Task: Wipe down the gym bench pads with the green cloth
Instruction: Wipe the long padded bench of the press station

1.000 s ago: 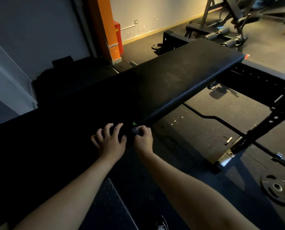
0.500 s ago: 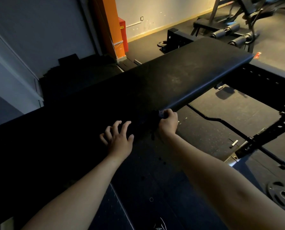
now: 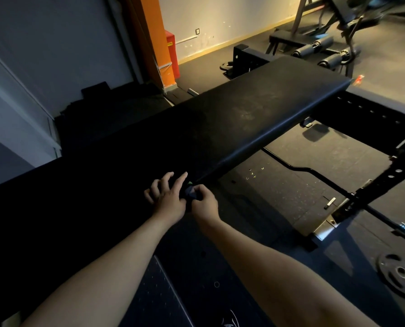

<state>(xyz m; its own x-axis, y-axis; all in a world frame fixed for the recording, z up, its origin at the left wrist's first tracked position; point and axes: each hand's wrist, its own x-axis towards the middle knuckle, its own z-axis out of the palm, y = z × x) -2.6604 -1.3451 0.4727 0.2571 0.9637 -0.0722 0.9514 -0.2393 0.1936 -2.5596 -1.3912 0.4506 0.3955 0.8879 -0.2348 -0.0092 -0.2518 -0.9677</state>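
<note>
The bench pad is laid out long and black, its near part in shadow. The left hand is rested on it, fingers spread. At the pad's right edge, the bunched green cloth is gripped by the right hand.

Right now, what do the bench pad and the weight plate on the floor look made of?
Bench pad: likely black vinyl or leather-like upholstery, dull sheen, scuffed pale patches, rounded padded edge. Weight plate: probably metal, grey, matte, with raised rim and centre hole, possibly coated.
</note>
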